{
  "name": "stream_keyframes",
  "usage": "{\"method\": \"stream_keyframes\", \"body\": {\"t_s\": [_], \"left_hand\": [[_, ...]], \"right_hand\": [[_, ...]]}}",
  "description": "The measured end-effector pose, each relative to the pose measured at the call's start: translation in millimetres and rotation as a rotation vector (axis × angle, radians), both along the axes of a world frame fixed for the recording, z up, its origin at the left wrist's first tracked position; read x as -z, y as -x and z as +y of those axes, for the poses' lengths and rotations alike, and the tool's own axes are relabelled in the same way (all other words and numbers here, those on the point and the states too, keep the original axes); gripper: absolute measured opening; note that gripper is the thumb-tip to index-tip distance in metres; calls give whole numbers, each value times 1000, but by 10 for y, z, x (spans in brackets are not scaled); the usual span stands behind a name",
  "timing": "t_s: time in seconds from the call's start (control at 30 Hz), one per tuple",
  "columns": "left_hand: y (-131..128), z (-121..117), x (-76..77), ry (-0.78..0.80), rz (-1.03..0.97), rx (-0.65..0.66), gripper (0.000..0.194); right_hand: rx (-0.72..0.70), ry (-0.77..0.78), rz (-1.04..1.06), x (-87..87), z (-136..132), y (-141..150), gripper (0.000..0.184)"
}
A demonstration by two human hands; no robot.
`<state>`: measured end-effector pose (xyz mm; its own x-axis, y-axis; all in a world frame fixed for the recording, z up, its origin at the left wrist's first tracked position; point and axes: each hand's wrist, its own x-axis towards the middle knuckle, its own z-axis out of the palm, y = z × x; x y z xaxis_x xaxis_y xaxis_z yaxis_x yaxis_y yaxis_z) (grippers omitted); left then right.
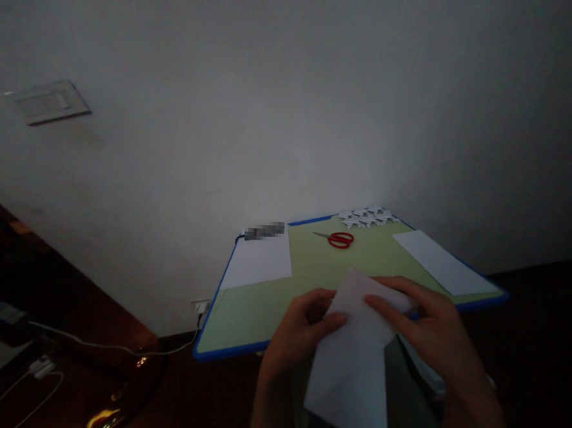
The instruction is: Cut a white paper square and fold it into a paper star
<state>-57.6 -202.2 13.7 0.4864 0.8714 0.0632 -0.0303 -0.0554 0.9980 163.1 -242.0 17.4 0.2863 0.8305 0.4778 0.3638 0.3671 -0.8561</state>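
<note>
Both hands hold a white sheet of paper [349, 366] in front of me, just off the table's near edge. The paper is partly folded, with a flap running toward the right hand. My left hand [308, 325] pinches its left edge, thumb on top and fingers behind. My right hand [420, 319] grips the upper right part, thumb pressed on the face near the fold. Farther off on the table lie red-handled scissors [341, 240], nearly closed, blades pointing left.
The light green table [240, 327] has a blue rim and stands against a grey wall. White paper sheets lie at its left [258, 264] and right [450, 266]. Several folded white paper shapes [367, 217] sit at the back. A plug [201, 307] and cable are at lower left.
</note>
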Motion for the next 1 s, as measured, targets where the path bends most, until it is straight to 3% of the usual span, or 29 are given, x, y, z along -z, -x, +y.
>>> {"method": "stream_keyframes", "body": {"t_s": [0.17, 0.27, 0.33, 0.43, 0.5, 0.7, 1.0], "left_hand": [[25, 33, 22, -94, 138, -7, 24], [50, 34, 23, -134, 150, -6, 20], [50, 26, 4, -114, 98, -30, 21], [33, 18, -33, -83, -13, -110, 23], [24, 24, -45, -83, -75, -166, 24], [4, 45, -34, -97, -71, -193, 31], [-112, 17, -56, -132, -201, -352, 41]], "right_hand": [[-95, 25, -24, 6, 18, -34, 19], [-77, 13, 48, 26, 55, -23, 24], [-59, 8, 148, 34, 80, 12, 41], [-160, 69, 305, 44, 112, 77, 85], [-256, 108, 383, 56, 133, 105, 93], [-366, 174, 390, 102, 176, 110, 42], [-374, 172, 345, 158, 223, 164, 38]]}}
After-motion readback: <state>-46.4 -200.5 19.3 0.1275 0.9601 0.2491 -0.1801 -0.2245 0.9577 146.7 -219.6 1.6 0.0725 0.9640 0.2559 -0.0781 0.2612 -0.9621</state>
